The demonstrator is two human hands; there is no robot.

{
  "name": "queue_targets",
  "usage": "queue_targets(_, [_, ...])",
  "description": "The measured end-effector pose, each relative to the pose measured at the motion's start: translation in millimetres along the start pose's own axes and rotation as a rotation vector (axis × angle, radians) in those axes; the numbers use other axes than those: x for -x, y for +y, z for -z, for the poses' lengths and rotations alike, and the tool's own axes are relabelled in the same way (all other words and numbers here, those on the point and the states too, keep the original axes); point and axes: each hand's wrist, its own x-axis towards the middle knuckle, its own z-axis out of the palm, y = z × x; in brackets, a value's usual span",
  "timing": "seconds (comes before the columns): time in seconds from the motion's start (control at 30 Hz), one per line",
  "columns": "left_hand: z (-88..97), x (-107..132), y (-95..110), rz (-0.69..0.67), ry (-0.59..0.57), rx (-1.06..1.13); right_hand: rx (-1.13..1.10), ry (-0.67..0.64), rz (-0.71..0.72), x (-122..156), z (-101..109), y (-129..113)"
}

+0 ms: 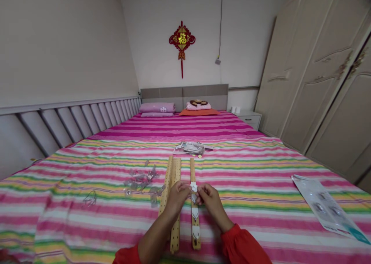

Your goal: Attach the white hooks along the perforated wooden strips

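A narrow wooden strip (193, 171) lies lengthwise on the bed in front of me. Along its near part sit several white adhesive hooks (196, 230) with metal loops, one behind another. My left hand (178, 196) and my right hand (210, 200) meet over the strip from either side, fingers closed in pinches at the edges of the farthest white hook (193, 186). Whether that hook is stuck down or slightly raised, I cannot tell. Left of it, partly under my left forearm, lie more wooden strips (175, 233) with rows of small holes.
Clear plastic scraps (142, 179) lie scattered on the striped sheet (249, 217) to the left, near a small clear bag (90, 197). Beyond the strips is a bundle of packaging (191, 147). A blister pack (324, 206) lies at right. A railing (66, 121) borders the bed's left side.
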Motion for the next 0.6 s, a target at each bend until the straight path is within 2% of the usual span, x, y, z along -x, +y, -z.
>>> queue_targets(0.13, [3.7,-2,-3,-0.135,-0.069,-0.147,0.084,-0.061,0.046,-3,3,0])
queue_targets(0.23, [4.7,-3,-3,-0.174,-0.113,-0.23,0.13,-0.069,0.084,-7,6,-2])
queue_targets(0.33, [4.0,-5,-1,-0.135,-0.142,-0.227,0.134,-0.076,0.069,-14,8,-5])
queue_targets(0.47, [2.1,-9,0,-0.018,-0.168,-0.139,0.078,-0.097,0.0,-22,11,-5])
queue_targets(0.6, [-0.6,-16,-2,0.087,-0.14,-0.076,-0.022,-0.072,-0.097,-28,15,0])
